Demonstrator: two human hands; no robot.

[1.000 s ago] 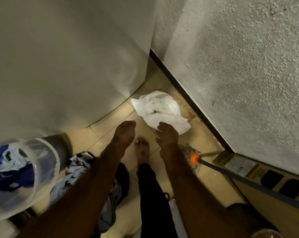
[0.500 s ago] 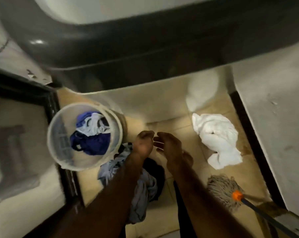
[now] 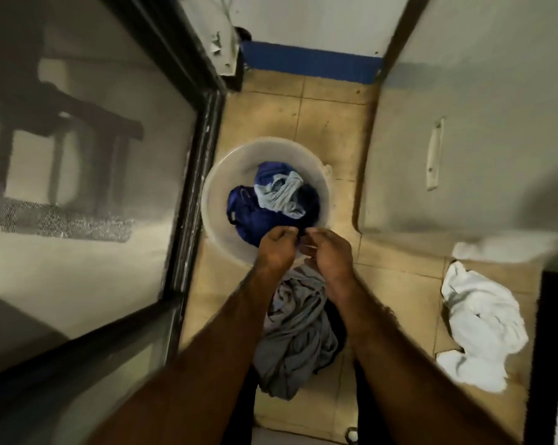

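A round translucent white bucket [image 3: 214, 187] stands on the tan floor tiles and holds dark blue clothes [image 3: 250, 216] with a light blue garment [image 3: 280, 194] on top. My left hand [image 3: 275, 249] and my right hand [image 3: 328, 252] meet over the bucket's near rim, fingers curled. Their fingertips pinch a small dark bit of cloth between them; motion blur hides the detail. A crumpled grey garment [image 3: 298, 335] lies on the floor under my forearms, just in front of the bucket.
A dark-framed glass door [image 3: 194, 175] runs along the left. A pale appliance panel with a handle [image 3: 433, 155] closes the right side. A white cloth [image 3: 483, 326] lies on the tiles at right. A blue skirting strip [image 3: 306, 61] marks the far wall.
The view has swung left from the white cloth to the bucket. My hands, open and apart before, have come together over the bucket's near rim with fingers curled.
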